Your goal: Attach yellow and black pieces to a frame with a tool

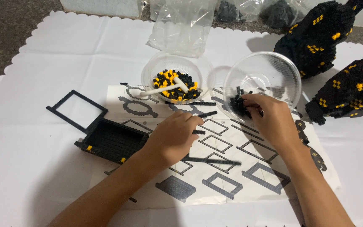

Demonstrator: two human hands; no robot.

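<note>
My right hand [269,117] dug into the tilted clear bowl [265,75] w/ fingers pinched on small black bricks [237,105]. Left hand [175,136] lay curled on the instruction sheet [232,168], mid-table, pinching a thin black strip [199,132]. Black frame build [110,141] sat just left of it.

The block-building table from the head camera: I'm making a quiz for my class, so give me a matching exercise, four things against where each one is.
Things:
1. left hand
2. right hand
3. white tool
4. empty plastic bag

Places:
A. in the bowl of black and yellow pieces
B. beyond the bowls
C. on the instruction sheet
D. at the tilted clear bowl

Pairs: 1-C, 2-D, 3-A, 4-B
</note>
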